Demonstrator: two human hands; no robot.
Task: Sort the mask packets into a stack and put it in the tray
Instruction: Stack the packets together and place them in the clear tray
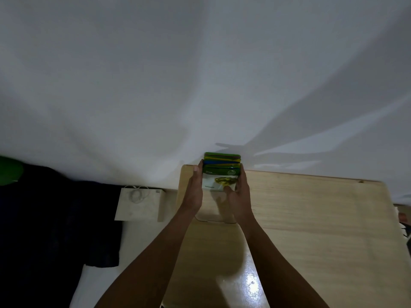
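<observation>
The person is holding a stack of flat glossy mask packets (221,172) between both hands, above the far left corner of the pale wooden counter (311,218) and close to the white wall (200,74). The left hand (194,192) is pressing along the left edge of the stack with the fingers pointing forward, and the right hand (239,196) is pressing on the right edge while its thumb is lying over the front packet, which is white with a green top band and a picture of olives. So both hands are clamped on the stack from opposite sides. Behind the front packet, more packets in green, blue and yellow are showing as offset bands, so I judge that the packets are gathered but their edges are not yet level. A thin dark rounded outline (213,220) is showing on the counter under the wrists; it may be the rim of a clear tray, but I cannot tell this surely. To do this step well, the person should be tapping the lower edges on the counter while squeezing gently, because glossy packets are sliding easily on each other. The thumb should be staying on the front so nothing is fanning out. Then the stack should be going down flat and level, with both sides supported until it is resting.
</observation>
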